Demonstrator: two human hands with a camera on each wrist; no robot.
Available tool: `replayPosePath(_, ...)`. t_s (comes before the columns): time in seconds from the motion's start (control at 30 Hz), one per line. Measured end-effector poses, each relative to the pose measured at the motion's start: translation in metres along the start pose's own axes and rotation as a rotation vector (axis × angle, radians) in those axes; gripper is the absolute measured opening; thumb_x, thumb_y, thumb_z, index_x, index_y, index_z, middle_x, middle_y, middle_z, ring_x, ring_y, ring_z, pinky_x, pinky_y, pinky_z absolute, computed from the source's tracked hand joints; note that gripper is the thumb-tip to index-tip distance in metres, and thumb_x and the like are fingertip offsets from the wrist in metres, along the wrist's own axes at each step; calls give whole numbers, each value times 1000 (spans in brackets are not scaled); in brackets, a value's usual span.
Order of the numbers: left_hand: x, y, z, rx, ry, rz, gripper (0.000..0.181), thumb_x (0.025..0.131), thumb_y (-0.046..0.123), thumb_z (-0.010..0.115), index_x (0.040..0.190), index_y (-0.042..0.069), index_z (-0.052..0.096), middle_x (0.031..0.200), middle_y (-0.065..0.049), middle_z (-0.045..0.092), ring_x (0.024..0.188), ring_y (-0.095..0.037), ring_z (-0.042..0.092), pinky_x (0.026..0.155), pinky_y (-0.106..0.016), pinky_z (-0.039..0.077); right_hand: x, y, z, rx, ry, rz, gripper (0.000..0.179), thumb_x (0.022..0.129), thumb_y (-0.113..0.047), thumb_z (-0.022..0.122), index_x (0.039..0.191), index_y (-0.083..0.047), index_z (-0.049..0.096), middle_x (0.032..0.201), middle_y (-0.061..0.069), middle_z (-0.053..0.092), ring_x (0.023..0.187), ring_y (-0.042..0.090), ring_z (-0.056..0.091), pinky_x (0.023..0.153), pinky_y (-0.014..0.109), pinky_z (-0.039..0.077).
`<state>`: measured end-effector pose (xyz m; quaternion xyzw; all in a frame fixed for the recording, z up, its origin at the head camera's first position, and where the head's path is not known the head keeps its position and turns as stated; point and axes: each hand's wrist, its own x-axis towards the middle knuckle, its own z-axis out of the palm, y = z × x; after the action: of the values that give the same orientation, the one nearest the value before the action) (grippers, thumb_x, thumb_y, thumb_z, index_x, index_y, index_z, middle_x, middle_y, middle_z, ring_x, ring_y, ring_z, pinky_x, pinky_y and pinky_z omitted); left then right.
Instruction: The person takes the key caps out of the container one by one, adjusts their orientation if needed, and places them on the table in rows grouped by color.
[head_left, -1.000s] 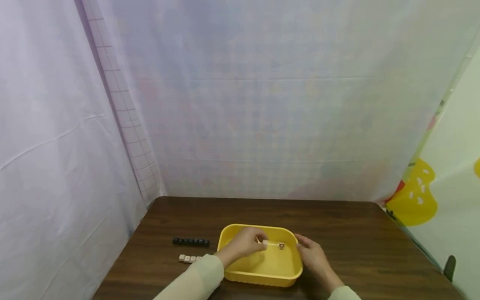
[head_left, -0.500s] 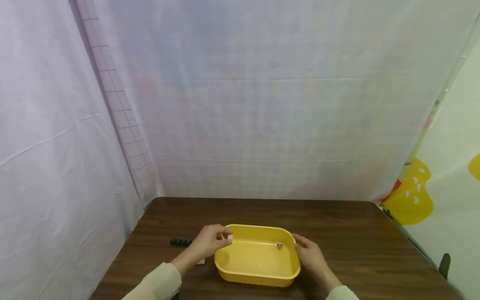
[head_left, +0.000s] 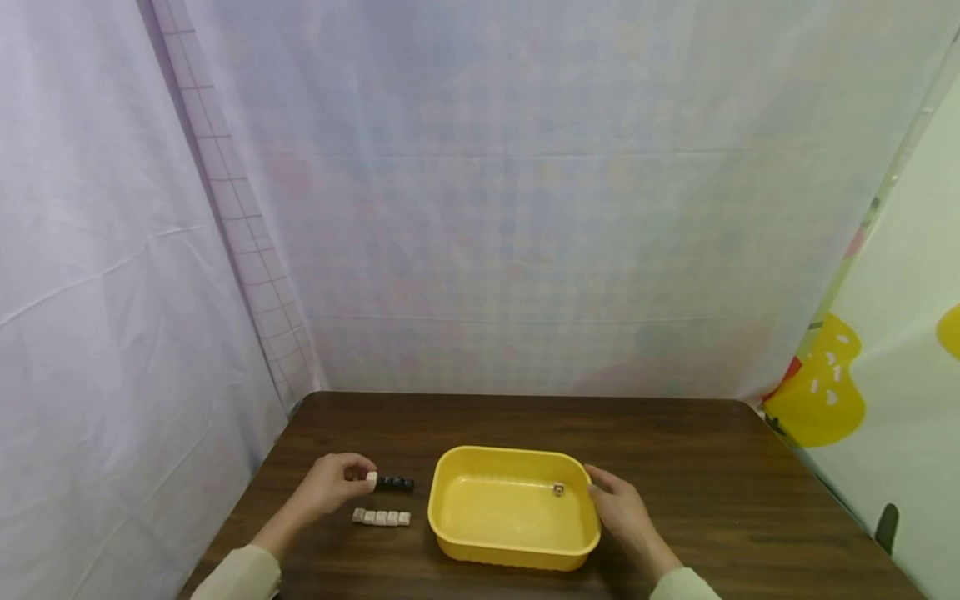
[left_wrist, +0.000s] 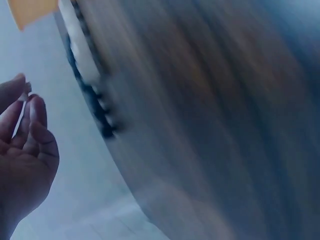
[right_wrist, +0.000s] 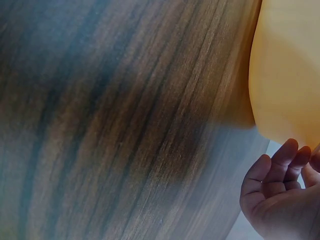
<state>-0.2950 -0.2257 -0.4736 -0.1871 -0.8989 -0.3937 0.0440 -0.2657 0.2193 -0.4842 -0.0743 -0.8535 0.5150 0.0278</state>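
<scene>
My left hand (head_left: 330,482) pinches a small white keycap (head_left: 372,480) between thumb and fingertips, over the left part of a row of black keycaps (head_left: 396,483). In the left wrist view that hand shows at the left edge, the keycap at its fingertips. Nearer me lies a row of white keycaps (head_left: 381,517). A yellow plastic bin (head_left: 510,552) stands to the right, with one brown-and-white keycap (head_left: 558,490) inside near its right wall. My right hand (head_left: 624,510) grips the bin's right rim, and the right wrist view shows its curled fingers (right_wrist: 285,155) there.
The dark wood-grain table (head_left: 675,450) extends around the bin on all sides. White curtains (head_left: 525,250) hang behind the table and on the left. A patterned white cloth (head_left: 900,417) hangs at the right.
My left hand has moved left, out of the bin, carrying the white keycap to the row of black keycaps. The right hand stays on the bin's rim.
</scene>
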Motion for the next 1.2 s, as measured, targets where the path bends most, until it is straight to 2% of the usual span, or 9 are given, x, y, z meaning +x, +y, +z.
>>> replayPosePath(0.17, -11, -23, -12, 58, -36, 2, 15, 85, 12, 76, 96, 2, 72, 84, 2, 64, 77, -13, 58, 67, -30, 48, 0, 0, 0, 10, -3, 3, 44, 99, -10, 47, 141, 4, 49, 144, 31, 44, 121, 37, 51, 100, 54, 40)
replayPosePath(0.27, -15, -33, -14, 59, -50, -22, 15, 83, 12, 78, 94, 4, 71, 85, 2, 64, 78, -14, 57, 68, -30, 48, 0, -1, 0, 10, -4, 4, 45, 100, -11, 47, 142, 4, 49, 144, 31, 44, 122, 38, 50, 101, 56, 39)
replayPosePath(0.43, -18, -43, -12, 58, -52, -16, 15, 78, 10, 80, 89, 6, 71, 82, 2, 64, 77, -13, 57, 68, -29, 48, -1, -2, -1, 12, -3, -1, 45, 100, -11, 47, 142, 4, 49, 145, 30, 44, 127, 40, 46, 105, 58, 34)
replayPosePath(0.63, -22, -47, -10, 34, -81, -6, 15, 75, 6, 81, 87, 4, 71, 77, 3, 61, 71, -7, 53, 64, -26, 46, -1, -1, 0, 24, -8, 15, 45, 100, -11, 46, 143, 4, 48, 145, 30, 43, 127, 40, 47, 105, 58, 35)
replayPosePath(0.93, -24, -45, -6, 2, -122, -38, 17, 74, 3, 80, 88, 4, 71, 76, 3, 59, 70, -8, 52, 63, -25, 44, 0, 0, 0, 21, -14, 18, 45, 101, -11, 46, 143, 3, 48, 147, 30, 41, 134, 45, 39, 109, 61, 28)
replayPosePath(1.07, -24, -46, -4, 2, -116, -44, 17, 74, 3, 80, 88, 5, 71, 75, 3, 59, 69, -10, 52, 62, -25, 43, 0, 0, 0, 28, -13, 17, 45, 101, -11, 46, 143, 3, 47, 147, 30, 41, 133, 44, 40, 108, 60, 29)
replayPosePath(1.2, -23, -46, -2, -5, -118, -54, 18, 73, 1, 79, 89, 4, 70, 74, 3, 58, 69, -12, 53, 62, -25, 43, 0, 1, 0, 31, -9, 14, 45, 100, -10, 46, 143, 4, 48, 145, 31, 42, 125, 40, 48, 104, 58, 36)
